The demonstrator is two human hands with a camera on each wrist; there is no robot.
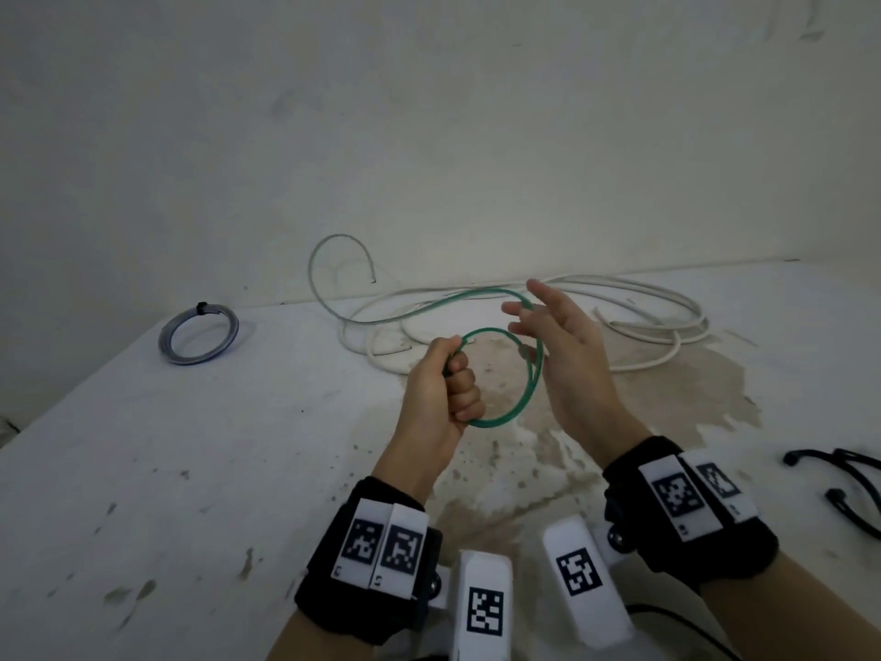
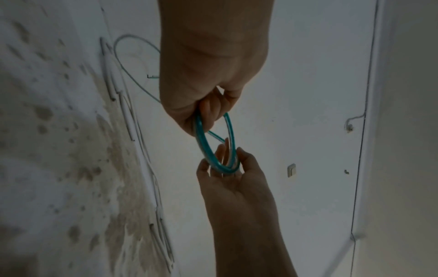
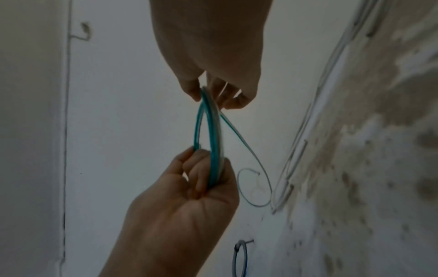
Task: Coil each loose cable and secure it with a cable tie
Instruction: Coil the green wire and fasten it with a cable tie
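Observation:
My left hand [image 1: 453, 379] grips one side of a small coil of green cable [image 1: 529, 384] in its fist, a little above the stained white surface [image 1: 190, 469]. My right hand [image 1: 548, 336] is at the coil's opposite side with straight, spread fingers. The cable [image 3: 213, 135] runs between its thumb and fingers [image 3: 227, 97]. In the left wrist view the coil [image 2: 206, 146] hangs from my left hand [image 2: 201, 112] down into my right hand [image 2: 227, 168]. The cable's loose tail [image 1: 333, 250] trails back to the wall and curls upward.
A thick white cable [image 1: 619, 298] lies in loose loops behind my hands, by the wall. A grey cable [image 1: 198, 333] coiled and held by a black tie sits at the far left. Black cable ties [image 1: 839, 474] lie at the right edge.

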